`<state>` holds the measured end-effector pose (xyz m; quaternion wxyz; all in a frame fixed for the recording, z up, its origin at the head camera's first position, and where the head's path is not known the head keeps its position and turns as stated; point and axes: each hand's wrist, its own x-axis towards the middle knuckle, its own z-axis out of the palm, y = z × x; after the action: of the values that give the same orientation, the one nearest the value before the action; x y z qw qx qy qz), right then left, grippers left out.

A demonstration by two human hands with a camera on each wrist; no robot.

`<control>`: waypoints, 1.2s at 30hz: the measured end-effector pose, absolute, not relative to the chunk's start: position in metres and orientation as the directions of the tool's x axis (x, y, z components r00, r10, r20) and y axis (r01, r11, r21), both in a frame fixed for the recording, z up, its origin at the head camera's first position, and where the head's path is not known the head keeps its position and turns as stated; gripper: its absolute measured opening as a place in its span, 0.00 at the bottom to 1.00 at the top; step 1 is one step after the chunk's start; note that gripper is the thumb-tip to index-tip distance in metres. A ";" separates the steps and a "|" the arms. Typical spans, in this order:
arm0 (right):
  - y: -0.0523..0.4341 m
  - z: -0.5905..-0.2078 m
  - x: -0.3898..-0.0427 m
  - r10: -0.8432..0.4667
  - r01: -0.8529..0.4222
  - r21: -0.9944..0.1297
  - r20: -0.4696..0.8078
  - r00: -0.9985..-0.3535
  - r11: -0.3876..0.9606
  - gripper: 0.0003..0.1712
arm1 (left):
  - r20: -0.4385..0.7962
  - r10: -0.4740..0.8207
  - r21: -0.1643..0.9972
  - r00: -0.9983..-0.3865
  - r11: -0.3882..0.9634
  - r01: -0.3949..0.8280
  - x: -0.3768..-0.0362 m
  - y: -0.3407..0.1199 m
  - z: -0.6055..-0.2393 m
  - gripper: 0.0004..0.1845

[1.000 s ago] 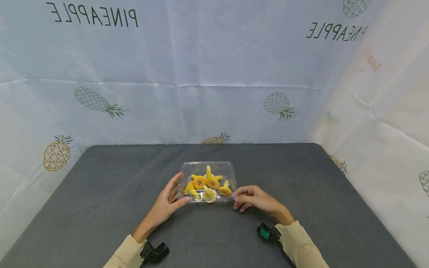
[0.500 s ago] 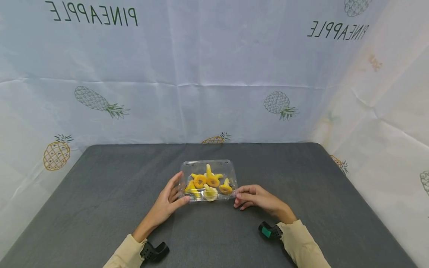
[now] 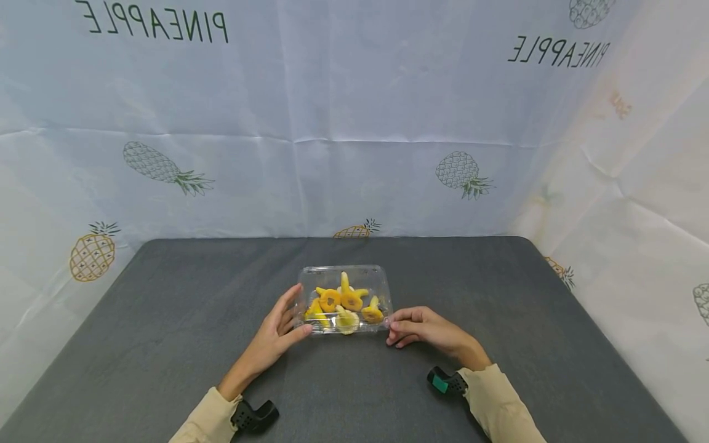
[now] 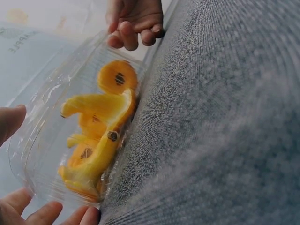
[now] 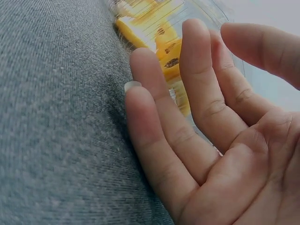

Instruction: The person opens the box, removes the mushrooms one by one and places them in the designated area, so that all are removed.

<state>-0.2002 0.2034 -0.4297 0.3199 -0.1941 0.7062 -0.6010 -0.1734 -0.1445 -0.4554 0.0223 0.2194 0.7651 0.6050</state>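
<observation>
A clear plastic box [image 3: 344, 277] rests on the dark table, roughly in its middle. Inside lie several yellow, trumpet-shaped pieces [image 3: 329, 300] with round orange ends and dark centres. Along the box's left side my left hand [image 3: 271, 337] rests with loosely spread fingers, its thumb near the front left corner. The left wrist view shows its fingertips [image 4: 44, 213] right at the box wall. At the front right corner, my right hand [image 3: 423, 330] pinches the box edge between thumb and forefinger. Its other fingers [image 5: 161, 168] curve loosely beside the box, low over the table.
The dark grey table [image 3: 194, 307] has rounded far corners. Behind it hangs a pale curtain [image 3: 354, 80] printed with pineapples and mirrored lettering. A black wrist-worn device [image 3: 256, 417] sits on the left wrist, another black device [image 3: 445, 383] on the right.
My right wrist has shifted very slightly to the right. Both hands keep their places at the box, and the yellow pieces lie as before.
</observation>
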 end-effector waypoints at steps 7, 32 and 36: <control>0.203 -0.430 -0.200 -0.650 0.155 -0.974 -0.227 -0.726 0.167 0.24 | 0.249 0.365 0.929 -0.897 0.172 0.328 -0.174 -0.144 -0.456 0.41; 0.204 -0.432 -0.201 -0.633 0.193 -0.970 -0.243 -0.735 0.149 0.12 | 0.248 0.357 0.925 -0.901 0.190 0.329 -0.174 -0.145 -0.457 0.40; 0.203 -0.433 -0.201 -0.642 0.193 -0.972 -0.235 -0.730 0.136 0.08 | 0.249 0.353 0.923 -0.902 0.195 0.331 -0.174 -0.145 -0.457 0.40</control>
<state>-0.2006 0.2026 -0.4328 0.3279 -0.1654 0.6785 -0.6362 -0.1740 -0.1448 -0.4567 0.0094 0.2214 0.7729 0.5946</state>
